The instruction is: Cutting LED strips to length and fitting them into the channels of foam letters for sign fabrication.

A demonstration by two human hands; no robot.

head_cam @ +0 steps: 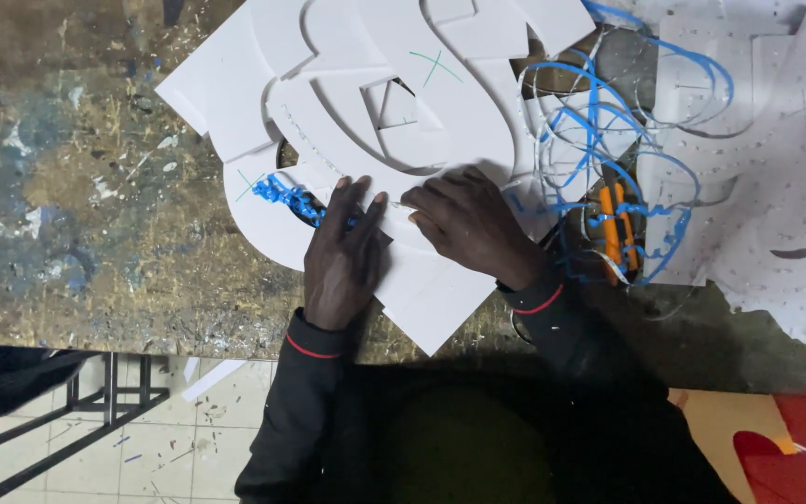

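Both hands press flat on a stack of white cut-out foam letters [375,103] lying on the paint-spattered counter [86,205]. The left hand [342,261] rests beside a crumpled blue strip [286,198]; the right hand [473,224] lies near tangled blue and white trimmings [608,159] around an orange utility knife [616,229].

Single view only, from a camera worn on the person's head. It looks almost straight down over the near edge of a paint-stained workbench [95,215], close enough that both forearms fill the lower centre of the frame. The left hand [342,257] and right hand [473,224] sit near the middle. The dark torso blocks the bottom centre; tiled floor [188,429] shows bottom left, below the bench edge. No second view exists for overlap.
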